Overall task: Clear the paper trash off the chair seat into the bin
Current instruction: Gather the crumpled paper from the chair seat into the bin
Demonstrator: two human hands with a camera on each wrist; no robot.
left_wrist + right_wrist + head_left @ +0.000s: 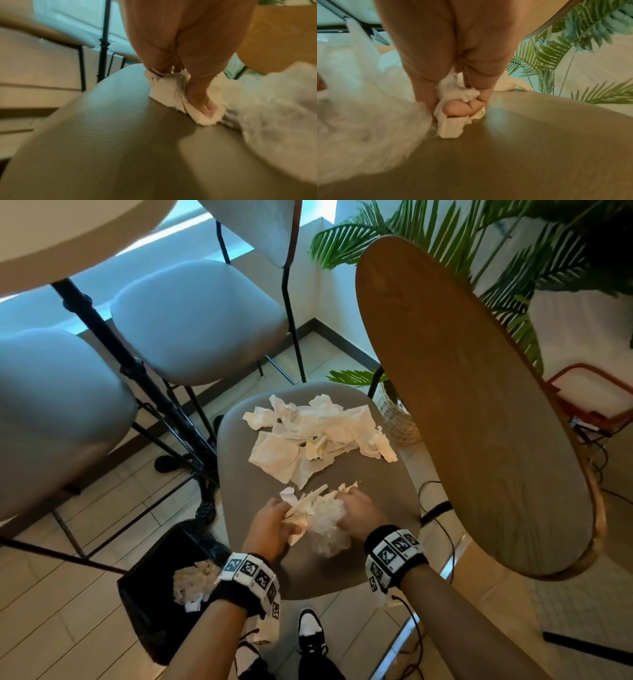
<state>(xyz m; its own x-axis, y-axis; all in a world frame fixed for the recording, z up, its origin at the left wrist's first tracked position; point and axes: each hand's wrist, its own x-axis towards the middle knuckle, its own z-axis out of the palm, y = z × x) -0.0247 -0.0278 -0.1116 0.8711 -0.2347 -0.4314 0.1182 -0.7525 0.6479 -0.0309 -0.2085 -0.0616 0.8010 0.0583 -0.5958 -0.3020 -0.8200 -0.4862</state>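
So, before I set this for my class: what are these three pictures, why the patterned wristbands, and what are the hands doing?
No machine here: a person wears three cameras. The wide picture comes from the head, looking down; the two close ones come from cameras on the wristbands, looking along each hand. The grey chair seat carries a heap of crumpled paper at its far side. Nearer, the left hand and right hand gather a smaller bunch of paper and thin plastic; the wrist views show the fingers of each hand curled round white paper. A black bin stands on the floor at the left, some paper already in it.
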